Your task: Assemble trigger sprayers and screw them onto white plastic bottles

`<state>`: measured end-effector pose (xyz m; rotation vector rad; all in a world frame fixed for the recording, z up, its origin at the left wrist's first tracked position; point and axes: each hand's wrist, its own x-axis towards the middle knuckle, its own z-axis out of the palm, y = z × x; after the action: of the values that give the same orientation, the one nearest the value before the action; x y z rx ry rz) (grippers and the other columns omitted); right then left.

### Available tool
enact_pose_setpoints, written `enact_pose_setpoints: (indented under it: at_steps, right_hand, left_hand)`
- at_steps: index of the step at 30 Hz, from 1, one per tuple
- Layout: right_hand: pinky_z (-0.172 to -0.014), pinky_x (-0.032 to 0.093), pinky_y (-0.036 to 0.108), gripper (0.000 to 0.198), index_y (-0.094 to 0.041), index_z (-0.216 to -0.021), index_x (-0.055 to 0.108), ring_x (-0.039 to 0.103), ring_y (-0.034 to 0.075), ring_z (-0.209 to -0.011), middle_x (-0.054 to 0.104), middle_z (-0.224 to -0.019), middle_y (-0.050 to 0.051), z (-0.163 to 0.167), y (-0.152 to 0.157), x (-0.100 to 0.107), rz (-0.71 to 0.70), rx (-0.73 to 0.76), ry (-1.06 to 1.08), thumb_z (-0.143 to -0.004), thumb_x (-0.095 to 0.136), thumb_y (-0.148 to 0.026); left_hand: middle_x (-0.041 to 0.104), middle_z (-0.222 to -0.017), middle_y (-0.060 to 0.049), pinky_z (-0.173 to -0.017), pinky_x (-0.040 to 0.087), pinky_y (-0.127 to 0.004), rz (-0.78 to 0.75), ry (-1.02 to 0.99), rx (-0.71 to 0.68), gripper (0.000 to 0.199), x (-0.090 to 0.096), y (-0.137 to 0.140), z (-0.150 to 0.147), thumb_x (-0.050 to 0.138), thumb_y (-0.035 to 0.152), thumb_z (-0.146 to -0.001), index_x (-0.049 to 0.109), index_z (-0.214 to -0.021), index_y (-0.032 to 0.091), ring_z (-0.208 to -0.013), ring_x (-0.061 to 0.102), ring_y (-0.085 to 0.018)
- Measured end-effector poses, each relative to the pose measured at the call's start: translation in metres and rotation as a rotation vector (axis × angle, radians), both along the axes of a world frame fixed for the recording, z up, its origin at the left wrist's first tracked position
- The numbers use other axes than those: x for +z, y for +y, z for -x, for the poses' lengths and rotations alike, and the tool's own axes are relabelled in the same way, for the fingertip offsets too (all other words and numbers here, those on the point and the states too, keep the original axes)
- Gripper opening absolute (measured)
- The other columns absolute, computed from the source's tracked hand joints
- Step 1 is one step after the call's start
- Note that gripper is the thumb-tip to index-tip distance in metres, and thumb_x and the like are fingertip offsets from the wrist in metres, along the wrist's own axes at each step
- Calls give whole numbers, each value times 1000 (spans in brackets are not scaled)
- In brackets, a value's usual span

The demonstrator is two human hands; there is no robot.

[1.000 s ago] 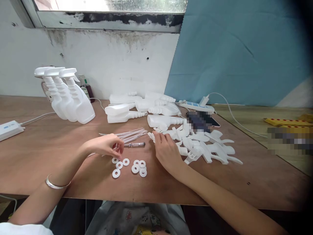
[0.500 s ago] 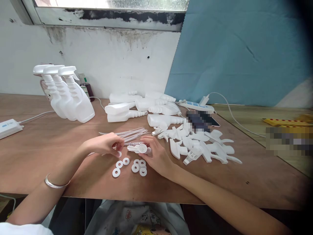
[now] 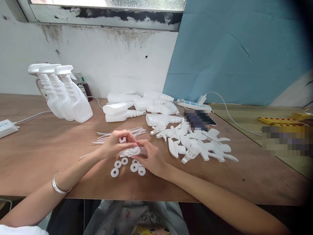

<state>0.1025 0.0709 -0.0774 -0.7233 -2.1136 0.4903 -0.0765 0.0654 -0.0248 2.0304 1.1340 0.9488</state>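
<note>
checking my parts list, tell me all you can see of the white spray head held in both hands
The white plastic trigger spray head looks matte and moulded, with a round collar facing up toward the camera. It lies roughly level just above the brown wooden table, over the loose white plastic washers. The left hand pinches it from above and the right hand cradles it from the right. Fingers hide its nozzle and trigger.

Bright, even daylight from window (image 3: pixel 107 4) above desk (image 3: pixel 36 143). Soft shadows. Right of window: dark vignette, pixelated patches. Edges bend w/ wide-angle distortion; focus sharp.
</note>
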Motion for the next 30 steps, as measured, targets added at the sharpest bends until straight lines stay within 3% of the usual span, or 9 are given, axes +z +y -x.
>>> enact_pose_setpoints:
  at_steps: [8, 14, 18, 24, 30]
  right_hand:
    - [-74, 48, 30, 36, -21, -101, 45, 60, 18, -87, 60, -94, 4, 0, 1, 0, 38, -4, 17, -71, 66, -23]
    - [-72, 48, 29, 34, -21, -96, 45, 60, 17, -82, 61, -92, 3, 0, 1, -2, 9, -12, 20, -71, 67, -27]
    - [-72, 47, 29, 27, -21, -94, 48, 60, 17, -81, 62, -88, 3, -2, 2, -3, -71, 11, -30, -74, 64, -31]
    - [-69, 46, 28, 19, -19, -89, 49, 59, 17, -77, 62, -77, 3, -3, 5, -6, -233, 43, -87, -79, 58, -31]
    - [-64, 46, 28, 10, -19, -82, 50, 56, 17, -69, 62, -71, 3, -6, 6, -1, -382, 67, -135, -80, 55, -26]
  left_hand:
    - [60, -72, -1, -67, 39, -25, -168, 99, -23, 12, -13, 2, -4, 58, 29, -78, 59, -74, 17, -70, 49, -13]
    - [56, -83, -4, -71, 42, -25, -212, 86, -58, 15, -9, 0, -1, 55, 29, -80, 58, -74, 16, -76, 52, -13]
    - [57, -86, -5, -75, 42, -26, -249, 136, -132, 16, -3, 0, 5, 55, 31, -80, 59, -75, 16, -80, 53, -14]
    - [62, -89, -4, -78, 35, -28, -409, 390, -221, 27, -10, 5, 10, 62, 44, -71, 59, -79, 18, -84, 53, -16]
    - [63, -84, -3, -75, 34, -27, -524, 434, -258, 27, -13, 5, 10, 61, 43, -74, 57, -80, 17, -79, 54, -15]
